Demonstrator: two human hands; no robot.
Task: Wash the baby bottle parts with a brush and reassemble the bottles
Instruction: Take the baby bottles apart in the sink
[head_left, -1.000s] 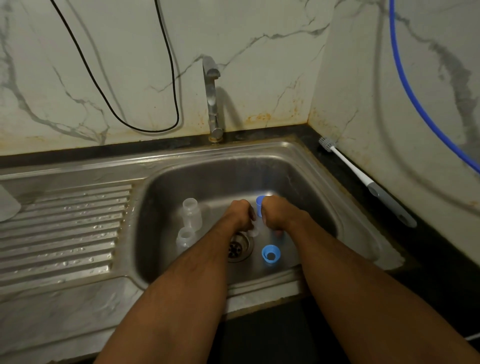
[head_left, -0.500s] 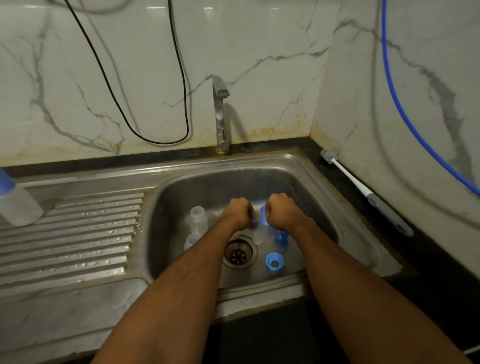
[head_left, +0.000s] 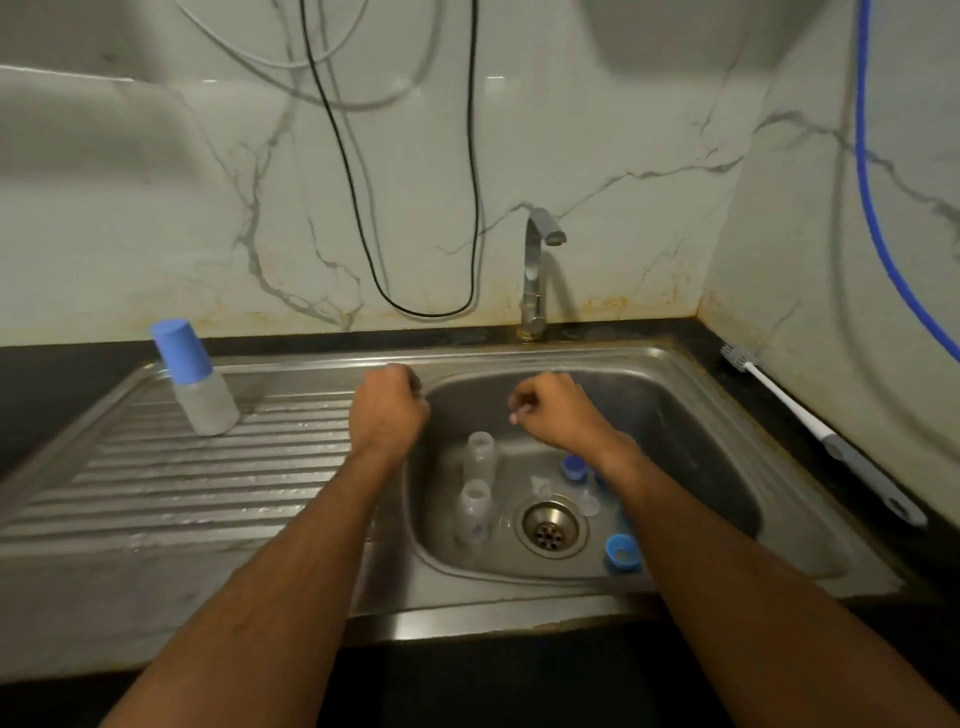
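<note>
Two clear bottle bodies stand in the steel sink left of the drain. Blue collar rings lie at the right, with a clear teat between them. My left hand is curled into a fist above the sink's left rim. My right hand hovers over the basin with fingers closed; nothing shows in either. A white-and-grey bottle brush lies on the counter at the right. An assembled bottle with a blue cap stands on the drainboard.
The tap rises behind the sink, with no water running. A ribbed drainboard stretches to the left. Black cables hang on the marble wall, and a blue hose runs down the right wall.
Both hands have risen out of the basin and let go of the blue and clear parts, which now lie by the drain. The camera has tilted up, showing the capped bottle.
</note>
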